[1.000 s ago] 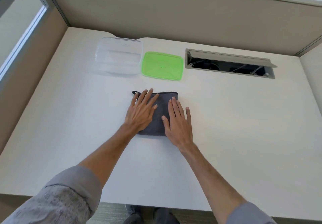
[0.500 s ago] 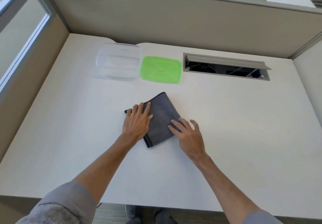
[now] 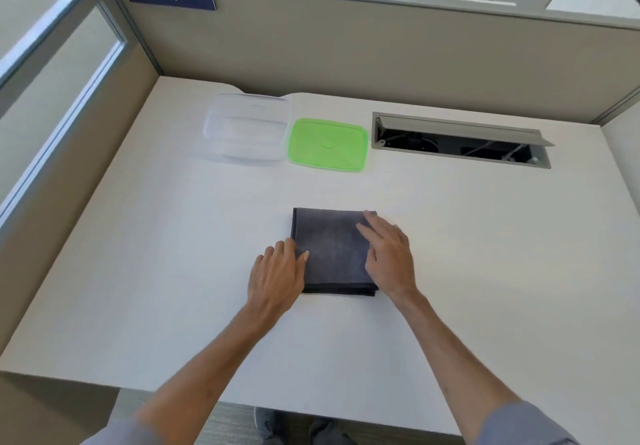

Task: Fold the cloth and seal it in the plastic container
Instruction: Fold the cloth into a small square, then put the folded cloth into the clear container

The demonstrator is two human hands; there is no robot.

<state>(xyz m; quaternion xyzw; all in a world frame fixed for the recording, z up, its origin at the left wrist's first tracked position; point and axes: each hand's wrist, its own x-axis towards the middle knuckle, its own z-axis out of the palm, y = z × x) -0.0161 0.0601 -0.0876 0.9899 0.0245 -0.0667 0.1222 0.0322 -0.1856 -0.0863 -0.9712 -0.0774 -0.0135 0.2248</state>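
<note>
on the desk (image 3: 173, 271), 2 hands flank 1 folded cloth (image 3: 332, 250).

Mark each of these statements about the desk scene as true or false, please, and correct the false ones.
1. The green lid is on the clear container. False: it lies flat on the desk, to the right of the container.
2. The grey cloth lies folded on the desk. True.
3. The cloth is already inside the container. False: the container is empty, and the cloth lies nearer the person.
4. The left hand is at the cloth's left edge and the right hand at its right side. True.
5. The right hand is lifting the lid. False: it rests on the cloth, away from the lid.
</note>
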